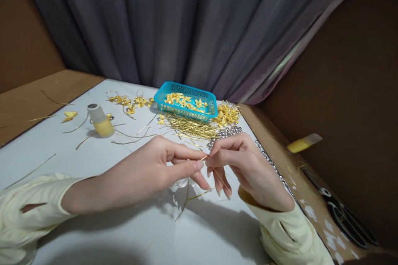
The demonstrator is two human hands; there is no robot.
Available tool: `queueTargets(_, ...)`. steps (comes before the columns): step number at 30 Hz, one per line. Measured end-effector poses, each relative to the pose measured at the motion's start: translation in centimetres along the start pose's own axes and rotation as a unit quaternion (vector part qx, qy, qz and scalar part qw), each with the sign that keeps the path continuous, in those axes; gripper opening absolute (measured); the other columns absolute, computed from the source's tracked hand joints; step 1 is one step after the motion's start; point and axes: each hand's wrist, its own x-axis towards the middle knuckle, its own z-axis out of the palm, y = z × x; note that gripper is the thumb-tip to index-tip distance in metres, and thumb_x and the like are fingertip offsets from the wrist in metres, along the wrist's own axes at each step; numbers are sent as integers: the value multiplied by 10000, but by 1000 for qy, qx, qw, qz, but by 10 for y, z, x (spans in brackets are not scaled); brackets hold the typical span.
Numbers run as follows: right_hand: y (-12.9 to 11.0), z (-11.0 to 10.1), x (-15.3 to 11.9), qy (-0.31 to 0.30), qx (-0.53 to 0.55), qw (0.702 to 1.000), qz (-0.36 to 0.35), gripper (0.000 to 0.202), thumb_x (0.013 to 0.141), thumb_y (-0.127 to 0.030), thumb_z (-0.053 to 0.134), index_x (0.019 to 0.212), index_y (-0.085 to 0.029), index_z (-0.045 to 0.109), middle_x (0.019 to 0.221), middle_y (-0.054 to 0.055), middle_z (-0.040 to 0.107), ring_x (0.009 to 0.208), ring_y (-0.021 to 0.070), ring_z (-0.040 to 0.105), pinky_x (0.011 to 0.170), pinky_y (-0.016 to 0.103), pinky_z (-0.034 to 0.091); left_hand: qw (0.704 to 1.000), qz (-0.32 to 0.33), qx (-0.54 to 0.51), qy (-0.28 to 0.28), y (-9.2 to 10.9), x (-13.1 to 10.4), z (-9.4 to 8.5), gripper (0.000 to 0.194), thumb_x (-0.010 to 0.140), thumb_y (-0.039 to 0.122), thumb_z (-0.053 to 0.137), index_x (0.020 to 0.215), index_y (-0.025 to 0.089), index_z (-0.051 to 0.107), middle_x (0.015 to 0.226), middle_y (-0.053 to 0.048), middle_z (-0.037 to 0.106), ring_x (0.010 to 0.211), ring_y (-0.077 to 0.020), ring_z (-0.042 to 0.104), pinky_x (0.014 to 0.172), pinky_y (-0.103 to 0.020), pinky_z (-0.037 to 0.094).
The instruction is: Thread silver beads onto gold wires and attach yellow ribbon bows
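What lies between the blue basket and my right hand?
Head view: loose gold wires and silver beads lie between the blue basket and right hand.

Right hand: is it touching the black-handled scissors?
Apart. The head view plainly shows the right hand at the left, the black-handled scissors off to the right, and brown surface visible between them.

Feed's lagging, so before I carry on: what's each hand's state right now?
Left hand: closed, pinching thin gold wire.
Right hand: closed, pinching gold wire close beside the left hand.
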Motion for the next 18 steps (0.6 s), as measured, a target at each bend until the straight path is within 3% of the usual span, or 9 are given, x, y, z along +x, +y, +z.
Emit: queueTargets(18, -3, 4, 0, 13, -8, 1000, 17, 164, 625, -129, 556, 482, -108, 634, 356, 17, 569, 259, 94, 485, 260, 141, 366, 1000, -15, 18, 6, 3, -1, 0, 292, 873, 157, 504, 796, 256, 767, 897, 67, 736, 833, -118, 643, 753, -163, 448)
